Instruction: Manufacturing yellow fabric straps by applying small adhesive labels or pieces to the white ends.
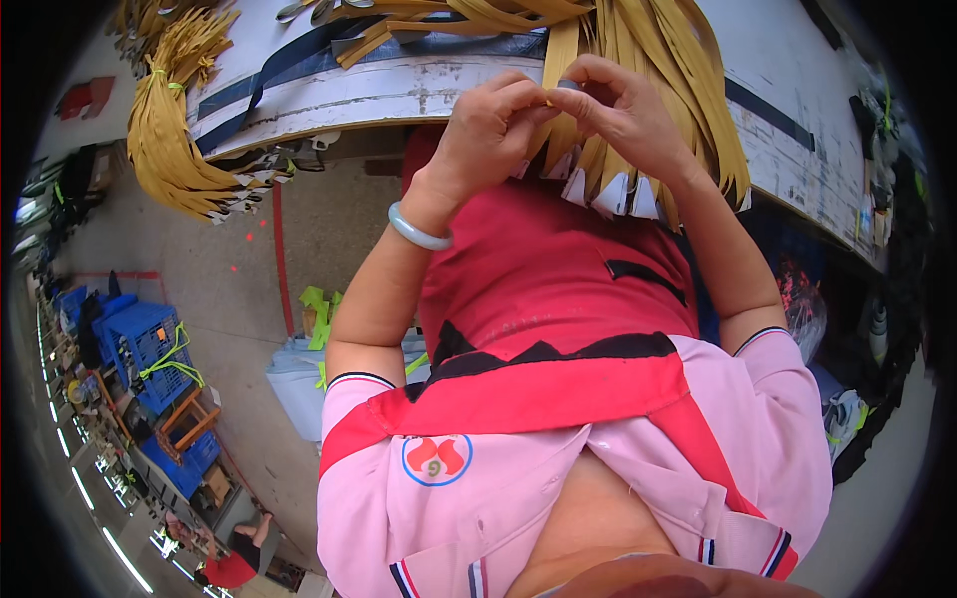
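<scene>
Both my hands meet over the table's near edge, fingertips almost touching. My left hand point(490, 128), with a pale bangle point(420, 228) on its wrist, is closed in a pinch. My right hand point(630, 118) is bent in a pinch too, with a small grey piece point(569, 86) by its fingertips. A mustard-yellow strap point(560, 56) runs down into the fingers of both hands; its pinched part is mostly hidden. Beside and below my right hand, many more yellow straps point(688, 75) hang over the edge, with white pieces point(645, 198) at their lower ends.
The worn white table point(379, 97) spans the front. On its left hangs a tied bundle of yellow straps point(159, 130), near a dark band point(254, 95). Blue crates point(150, 344) stand on the floor at left. Farther off is another person in red point(231, 570).
</scene>
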Available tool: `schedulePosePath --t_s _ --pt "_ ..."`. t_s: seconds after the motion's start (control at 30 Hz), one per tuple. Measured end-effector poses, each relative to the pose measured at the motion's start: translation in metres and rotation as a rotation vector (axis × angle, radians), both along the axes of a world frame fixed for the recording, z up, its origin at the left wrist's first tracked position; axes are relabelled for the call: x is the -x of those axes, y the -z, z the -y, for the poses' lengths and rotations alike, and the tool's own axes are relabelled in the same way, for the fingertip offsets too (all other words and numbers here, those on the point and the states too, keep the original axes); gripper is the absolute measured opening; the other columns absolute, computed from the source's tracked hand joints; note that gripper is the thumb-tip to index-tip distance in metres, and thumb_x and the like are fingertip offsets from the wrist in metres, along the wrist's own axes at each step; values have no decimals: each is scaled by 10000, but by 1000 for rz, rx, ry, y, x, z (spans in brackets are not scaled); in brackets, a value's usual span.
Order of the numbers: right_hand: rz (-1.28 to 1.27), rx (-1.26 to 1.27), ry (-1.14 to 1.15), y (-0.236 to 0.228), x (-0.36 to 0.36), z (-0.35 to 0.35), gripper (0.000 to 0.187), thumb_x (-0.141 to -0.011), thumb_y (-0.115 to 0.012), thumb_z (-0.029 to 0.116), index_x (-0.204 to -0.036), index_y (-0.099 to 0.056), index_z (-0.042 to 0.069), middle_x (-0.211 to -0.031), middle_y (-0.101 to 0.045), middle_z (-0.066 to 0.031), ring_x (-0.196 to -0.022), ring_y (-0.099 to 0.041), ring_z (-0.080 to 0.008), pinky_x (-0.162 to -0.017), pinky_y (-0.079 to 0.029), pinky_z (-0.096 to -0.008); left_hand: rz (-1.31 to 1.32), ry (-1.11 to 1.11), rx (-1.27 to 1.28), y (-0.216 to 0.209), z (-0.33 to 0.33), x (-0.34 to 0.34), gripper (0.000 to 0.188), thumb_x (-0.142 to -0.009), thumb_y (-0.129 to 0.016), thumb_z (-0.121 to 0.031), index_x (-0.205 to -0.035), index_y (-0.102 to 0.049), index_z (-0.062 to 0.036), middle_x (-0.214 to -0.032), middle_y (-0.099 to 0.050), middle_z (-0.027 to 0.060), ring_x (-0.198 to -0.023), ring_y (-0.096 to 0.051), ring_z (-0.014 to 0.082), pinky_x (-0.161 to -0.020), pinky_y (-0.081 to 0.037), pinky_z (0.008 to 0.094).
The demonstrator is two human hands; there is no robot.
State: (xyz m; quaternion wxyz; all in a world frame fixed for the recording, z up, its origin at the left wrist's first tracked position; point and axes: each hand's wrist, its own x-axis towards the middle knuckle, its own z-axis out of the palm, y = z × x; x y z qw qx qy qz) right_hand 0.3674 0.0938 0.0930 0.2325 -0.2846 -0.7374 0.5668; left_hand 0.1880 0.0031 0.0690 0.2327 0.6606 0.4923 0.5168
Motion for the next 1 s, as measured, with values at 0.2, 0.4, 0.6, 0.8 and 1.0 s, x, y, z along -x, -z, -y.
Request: schedulePosePath --t_s 0.2,0.4,0.6,0.8,1.0 --pt "-27 174 40 24 -1 -7 241 -917 -694 262 -798 -627 63 -628 -548 45 -558 -508 -18 -493 -398 -195 -22 -28 23 9 3 -8 36 -823 -657 0 -845 -628 1 -761 -546 132 -659 -557 306 -597 -447 364" --pt "49 1 278 32 -32 -30 296 -965 -623 327 -828 -628 65 -624 -534 41 -565 -508 -34 -539 -407 -191 831 -361 -30 -6 -9 75 123 -998 -538 -113 -1009 -614 -16 -924 -666 83 -835 -683 172 -665 -567 271" --pt "339 -68 59 39 -47 -6 282 -963 -622 297 -879 -641 28 -676 -535 25 -612 -499 -71 -593 -423 -231 542 -227 302 24 11 81 155 -958 -596 -87 -1051 -674 9 -914 -693 82 -789 -674 140 -688 -556 252" --pt "281 -328 -73 39 -31 16 217 -920 -663 201 -892 -635 -12 -777 -567 -84 -696 -533 -160 -636 -435 -283 125 -106 443 56 47 -7 152 -843 -678 -56 -980 -683 9 -896 -700 144 -801 -681 231 -691 -521 308" --pt "317 -345 -148 33 -20 25 207 -919 -651 189 -871 -620 -10 -778 -567 -112 -713 -565 -220 -652 -454 -315 -64 -121 629 86 41 -3 155 -860 -670 -113 -969 -683 -4 -896 -696 160 -817 -677 285 -694 -509 313"
